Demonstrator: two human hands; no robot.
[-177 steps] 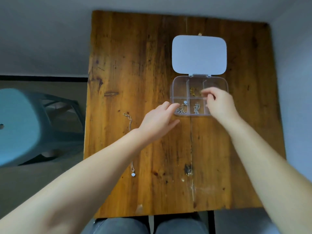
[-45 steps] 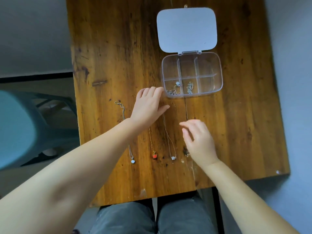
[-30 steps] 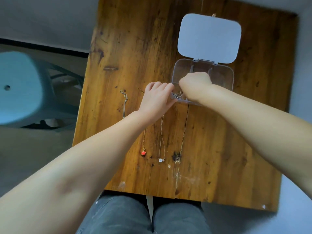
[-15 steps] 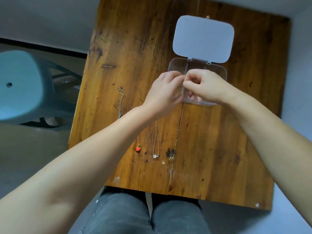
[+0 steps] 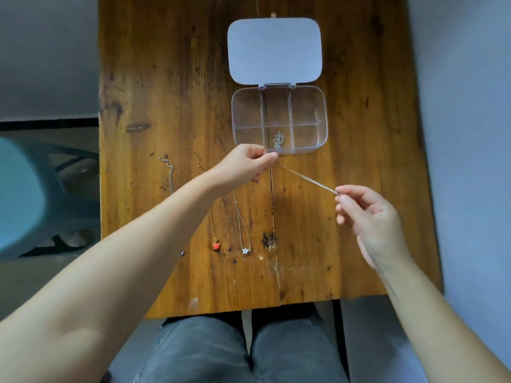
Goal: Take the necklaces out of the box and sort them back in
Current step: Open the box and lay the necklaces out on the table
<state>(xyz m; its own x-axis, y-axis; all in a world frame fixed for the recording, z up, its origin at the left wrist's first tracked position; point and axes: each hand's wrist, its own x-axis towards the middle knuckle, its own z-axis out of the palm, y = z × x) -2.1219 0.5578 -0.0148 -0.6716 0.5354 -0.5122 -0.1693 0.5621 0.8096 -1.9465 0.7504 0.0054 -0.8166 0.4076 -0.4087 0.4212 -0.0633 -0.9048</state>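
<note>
A clear compartment box [image 5: 322, 117] sits open on the wooden table, its white lid [image 5: 275, 51] folded back. One bunched silver necklace [image 5: 278, 140] lies in the front middle compartment. A thin silver chain [image 5: 308, 179] is stretched taut between my hands: my left hand [image 5: 246, 167] pinches one end just in front of the box, my right hand [image 5: 370, 219] pinches the other end lower right. On the table lie a silver necklace [image 5: 169, 172], a gold one with a red pendant [image 5: 215, 246], and one with a white flower pendant [image 5: 245, 250].
The wooden table [image 5: 166, 78] ends near my knees in grey trousers [image 5: 240, 352]. A teal plastic chair [image 5: 30, 194] stands left of the table. A pale wall runs along the right side.
My hands came apart from the box and drew a silver chain out of it, the right hand pulling down and right. The front left compartment now looks empty.
</note>
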